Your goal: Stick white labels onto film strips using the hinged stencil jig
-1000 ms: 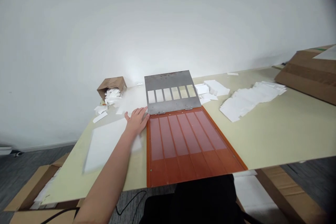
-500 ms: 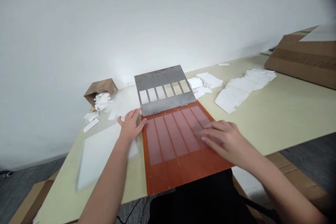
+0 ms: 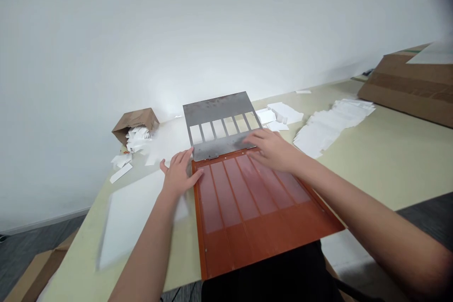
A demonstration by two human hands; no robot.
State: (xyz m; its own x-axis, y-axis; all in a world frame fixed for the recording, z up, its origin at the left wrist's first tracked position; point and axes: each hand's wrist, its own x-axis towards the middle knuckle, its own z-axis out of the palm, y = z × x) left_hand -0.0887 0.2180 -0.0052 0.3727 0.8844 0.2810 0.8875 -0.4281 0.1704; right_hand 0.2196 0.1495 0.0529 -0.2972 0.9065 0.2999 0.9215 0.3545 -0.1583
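Observation:
An orange-red board (image 3: 255, 219) with several long frosted strips lies on the pale table (image 3: 382, 165) in front of me. A grey metal plate (image 3: 219, 120) with several rectangular windows is hinged to its far edge and tilted up. My left hand (image 3: 179, 174) lies flat with fingers apart at the board's far left corner, partly on a white sheet (image 3: 130, 212). My right hand (image 3: 272, 148) rests with fingers stretched out on the far end of the board, its fingertips touching the lower edge of the metal plate.
A tipped brown paper bag (image 3: 136, 120) spills white slips at the back left. Fanned white sheets (image 3: 329, 125) lie at the right, smaller stacks (image 3: 283, 113) behind the plate. A cardboard box (image 3: 410, 85) stands at the far right. A white wall is behind.
My right hand came into view and moved forward over the board up to the metal plate's lower edge. My left hand stayed at the board's corner.

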